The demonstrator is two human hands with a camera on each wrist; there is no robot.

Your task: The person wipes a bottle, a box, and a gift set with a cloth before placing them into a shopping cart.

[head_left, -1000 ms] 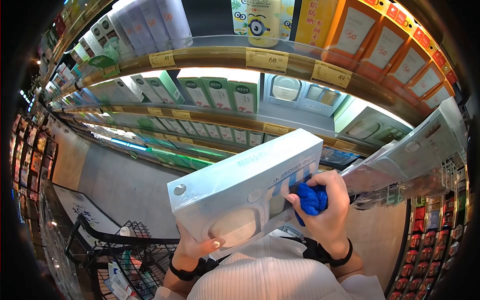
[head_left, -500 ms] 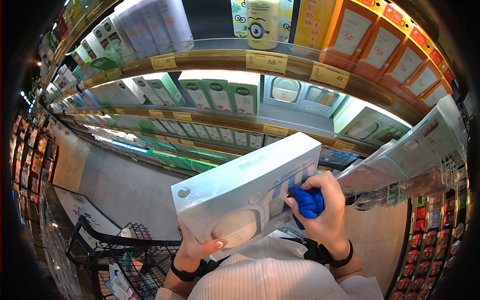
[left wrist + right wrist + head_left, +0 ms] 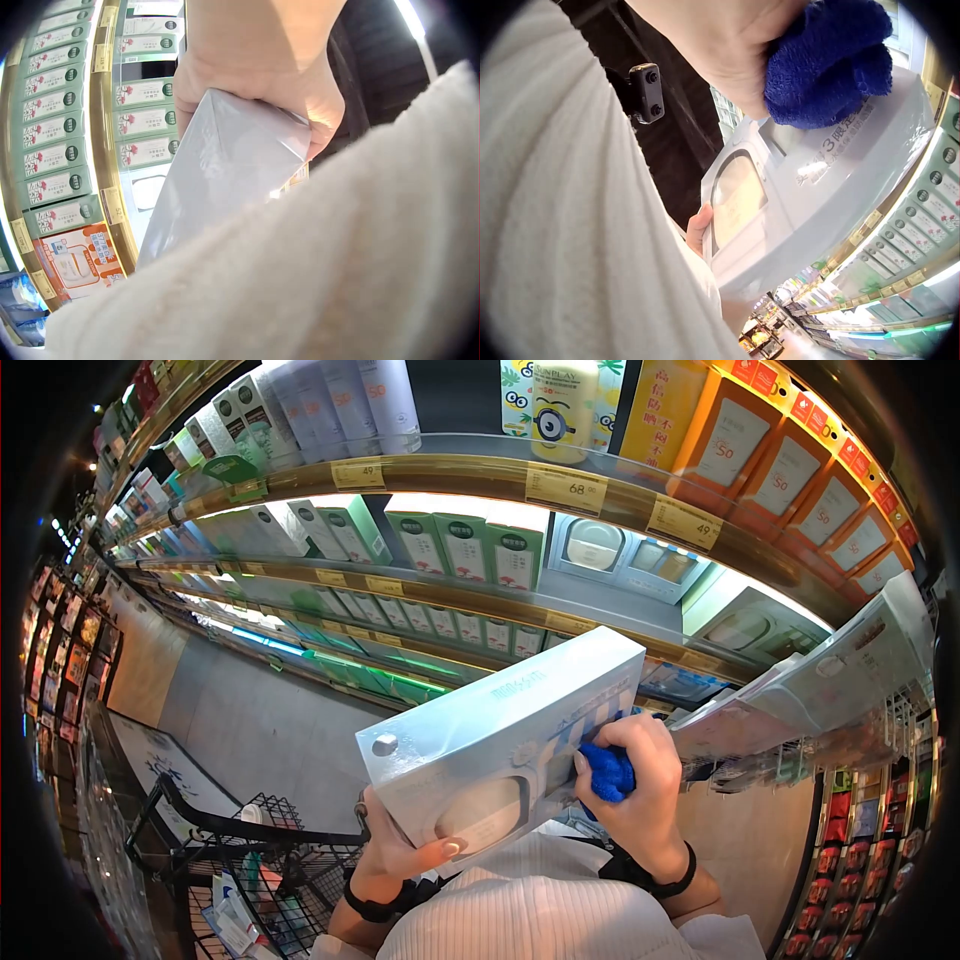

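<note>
A pale blue-white product box [image 3: 500, 705] with a clear window is held tilted in front of the chest. My left hand [image 3: 398, 842] grips its lower left end, thumb on the windowed face; the left wrist view shows that hand [image 3: 262, 67] wrapped over the box's end [image 3: 225, 157]. A blue cloth [image 3: 607, 771] is bunched in my right hand [image 3: 645, 780], which holds it against the printed front at the right end. Up close in the right wrist view, the cloth [image 3: 829, 67] overlaps the box's printed face [image 3: 817, 180].
Shelves ahead hold green boxes [image 3: 465, 547], orange boxes [image 3: 785, 480] and lilac tubes [image 3: 340, 405], with price tags [image 3: 565, 488] along the edges. Hanging packs [image 3: 820, 670] jut out at the right. A wire shopping cart [image 3: 270, 860] with goods inside stands at the lower left.
The right hand with the blue cloth has shifted slightly left and down along the box front. The box has moved slightly right at its left end. The shelves appear shifted right in view.
</note>
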